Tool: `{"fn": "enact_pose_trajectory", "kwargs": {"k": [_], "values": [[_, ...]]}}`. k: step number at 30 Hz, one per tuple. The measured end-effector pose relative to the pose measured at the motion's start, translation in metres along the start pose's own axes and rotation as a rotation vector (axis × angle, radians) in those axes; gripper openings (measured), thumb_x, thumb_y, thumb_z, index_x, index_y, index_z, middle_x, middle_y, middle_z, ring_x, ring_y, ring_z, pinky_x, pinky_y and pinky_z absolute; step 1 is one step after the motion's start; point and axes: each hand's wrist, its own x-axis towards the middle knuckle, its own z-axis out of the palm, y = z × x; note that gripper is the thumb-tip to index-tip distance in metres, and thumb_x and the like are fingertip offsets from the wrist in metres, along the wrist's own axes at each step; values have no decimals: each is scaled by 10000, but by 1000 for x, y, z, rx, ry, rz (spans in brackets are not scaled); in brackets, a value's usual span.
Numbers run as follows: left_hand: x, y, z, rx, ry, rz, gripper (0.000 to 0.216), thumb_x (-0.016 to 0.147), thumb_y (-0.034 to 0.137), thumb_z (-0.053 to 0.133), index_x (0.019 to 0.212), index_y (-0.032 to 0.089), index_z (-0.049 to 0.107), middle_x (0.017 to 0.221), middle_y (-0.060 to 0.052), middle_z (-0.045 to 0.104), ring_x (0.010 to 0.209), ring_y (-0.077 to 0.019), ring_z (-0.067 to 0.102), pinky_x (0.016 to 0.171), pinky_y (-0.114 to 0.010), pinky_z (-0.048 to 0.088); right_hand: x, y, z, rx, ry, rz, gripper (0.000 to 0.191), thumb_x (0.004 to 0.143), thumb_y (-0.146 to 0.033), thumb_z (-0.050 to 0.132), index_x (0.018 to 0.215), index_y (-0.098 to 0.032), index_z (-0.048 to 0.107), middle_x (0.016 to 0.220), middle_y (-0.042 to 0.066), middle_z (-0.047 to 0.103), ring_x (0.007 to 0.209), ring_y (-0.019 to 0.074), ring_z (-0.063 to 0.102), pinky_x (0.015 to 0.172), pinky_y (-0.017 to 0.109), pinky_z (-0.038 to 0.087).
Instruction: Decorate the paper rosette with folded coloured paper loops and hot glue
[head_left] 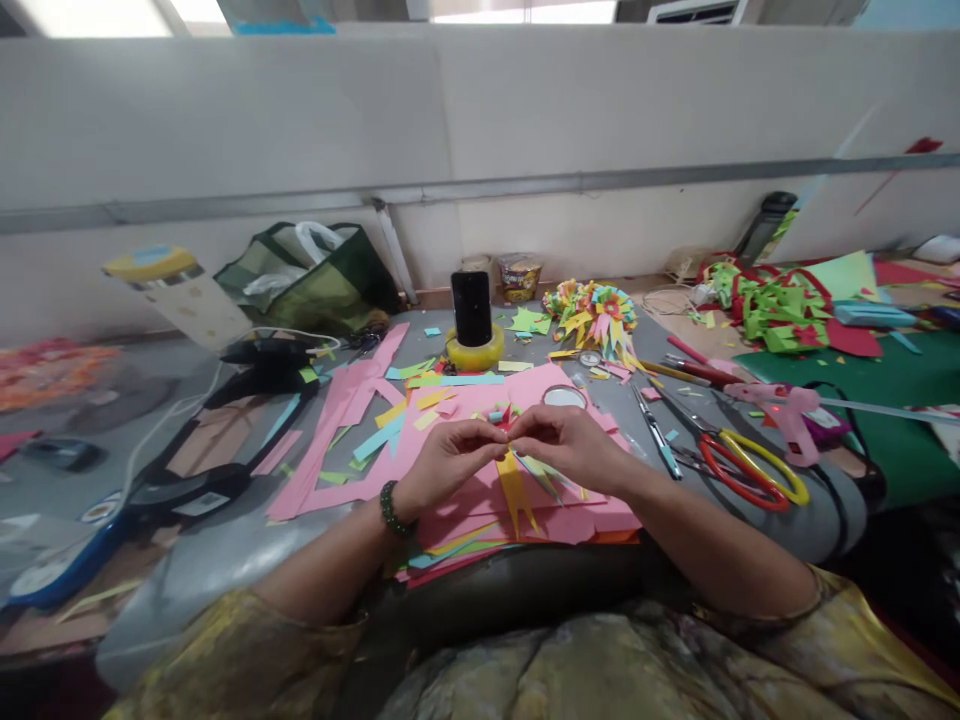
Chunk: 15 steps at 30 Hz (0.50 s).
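Hands meet over the middle of the grey worktop [225,560]: the left hand [442,462] and the right hand [574,445] both pinch, fingertips nearly touching, a small folded paper piece [517,478] whose yellow pointed strips hang down below the fingers, with a thin pale sliver slanting off beneath the right hand. Both hands are closed on this piece, thumbs pressed against forefingers, and it is held just above a stack of pink paper sheets [480,420] that covers the worktop in front of the person. A dark green bead bracelet [391,508] sits on the left wrist. Loose strips of yellow, blue and green paper lie scattered over the pink sheets. Behind the hands a black phone [472,308] stands upright in a yellow tape roll [475,352], and near it a clear tape roll [564,397] lies flat. To the right of that lies a finished multicoloured paper flower [596,312] with fringed points. Right of the right hand lie scissors with red and yellow handles [742,470], and a thin craft knife [656,432] lies between them and the pink sheets. A pile of green and red paper scraps [776,305] sits far right by a green sheet [885,380]. At left a green mesh bag [307,275] stands against the wall.
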Motion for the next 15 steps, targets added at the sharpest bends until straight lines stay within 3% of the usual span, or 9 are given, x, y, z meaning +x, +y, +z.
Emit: {"fn": "enact_pose_trajectory", "kwargs": {"k": [5, 10, 15], "values": [[1, 9, -12, 123, -4, 25, 269, 761, 390, 754, 884, 152, 741, 863, -72, 750, 730, -165, 672, 684, -277, 566, -8, 1, -8, -91, 15, 23, 58, 809, -193, 625, 773, -171, 665, 730, 17, 672, 643, 137, 595, 601, 238, 480], [5, 13, -27, 496, -116, 135, 107, 811, 250, 671, 872, 193, 738, 881, -53, 745, 797, -174, 672, 758, -296, 540, -9, -1, -4, -186, 35, -50, 93, 811, -133, 589, 768, -186, 651, 735, 6, 669, 666, 136, 607, 634, 243, 488], [5, 18, -25, 728, -201, 313, 191, 840, 264, 663, 1013, 208, 720, 975, -76, 715, 906, -202, 656, 826, -332, 519, -5, -6, -3, -258, 66, -103, 74, 843, -170, 626, 778, -194, 651, 727, -1, 669, 659, 134, 602, 636, 244, 476]]}}
